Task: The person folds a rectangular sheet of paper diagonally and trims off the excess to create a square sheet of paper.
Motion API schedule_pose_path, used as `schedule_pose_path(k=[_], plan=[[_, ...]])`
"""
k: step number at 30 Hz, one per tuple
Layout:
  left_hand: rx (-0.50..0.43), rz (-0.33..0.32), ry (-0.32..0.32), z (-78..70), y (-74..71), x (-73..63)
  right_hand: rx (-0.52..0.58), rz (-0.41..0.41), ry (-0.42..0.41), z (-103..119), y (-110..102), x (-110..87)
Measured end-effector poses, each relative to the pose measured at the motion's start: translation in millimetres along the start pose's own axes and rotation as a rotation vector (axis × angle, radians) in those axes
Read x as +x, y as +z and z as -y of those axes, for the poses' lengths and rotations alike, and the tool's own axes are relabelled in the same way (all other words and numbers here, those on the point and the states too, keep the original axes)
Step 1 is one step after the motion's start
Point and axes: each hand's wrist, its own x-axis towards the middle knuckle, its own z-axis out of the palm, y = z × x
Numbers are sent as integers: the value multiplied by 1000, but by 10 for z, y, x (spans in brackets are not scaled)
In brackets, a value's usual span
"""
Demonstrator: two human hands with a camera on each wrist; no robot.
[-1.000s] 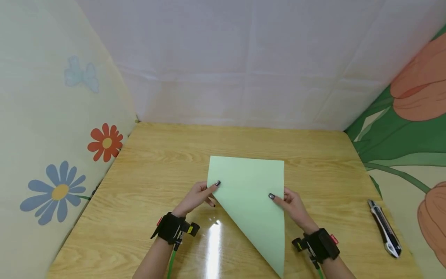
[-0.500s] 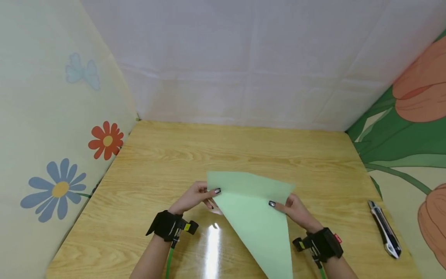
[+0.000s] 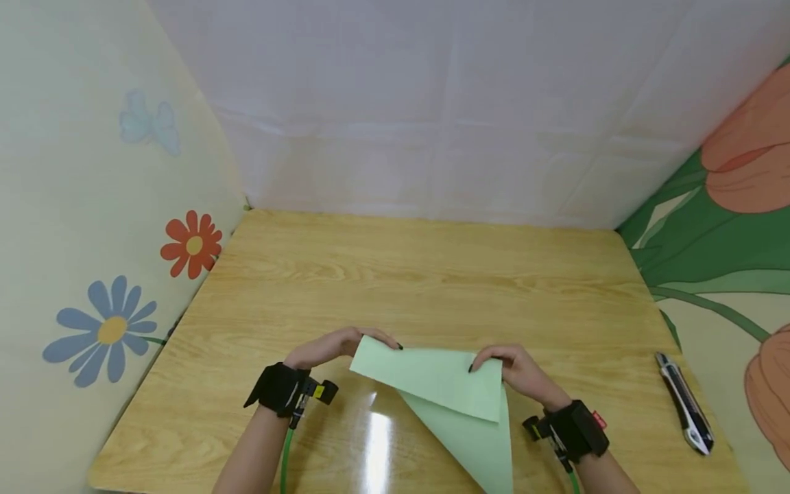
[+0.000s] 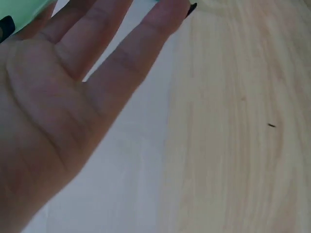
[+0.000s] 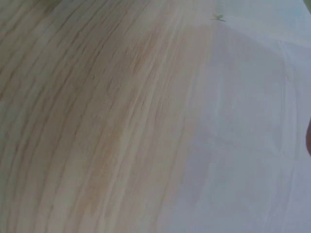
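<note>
A pale green sheet of paper [image 3: 432, 377] is held over the table, its upper part bent forward over a lower part that tapers toward the bottom of the head view. My left hand [image 3: 333, 345] holds the upper left corner, fingertips lying over the top bend. In the left wrist view its fingers [image 4: 124, 68] stretch upward, with a bit of green paper [image 4: 26, 10] by the thumb. At the other end of the bend, my right hand [image 3: 521, 374] pinches the paper, a dark-nailed finger on the front. Only a sliver of that hand shows in the right wrist view.
A box cutter [image 3: 684, 403] lies at the right side of the wooden table [image 3: 247, 281]. A white cloth [image 3: 345, 110] hangs behind the table. Flower-printed cloths stand along both sides, and a light reflection shows on the tabletop near the front.
The paper's top edge has been brought forward and down, so the upper part now folds over the lower. Both hands have shifted onto the bend, fingers now over its top.
</note>
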Motion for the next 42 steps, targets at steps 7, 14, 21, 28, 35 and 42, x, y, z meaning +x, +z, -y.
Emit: schedule_pose_path(k=[7,14,21,28,35,42], plan=[[98,37,30,-181,-94,-22,-57,-10,58,35,3,20],[487,37,-174,-327,137,325,-54,28,62,53,-9,60],[583,84,-211,-262,212,494,1,25,29,22,-18,112],[567,11,-177,-194,239,560,109,93,28,-21,-75,142],[618,-72,-177,-216,256,584,123,270,188,78,-320,99],[648,-111,-202,-213,287,620,-206,247,363,208,-239,242]])
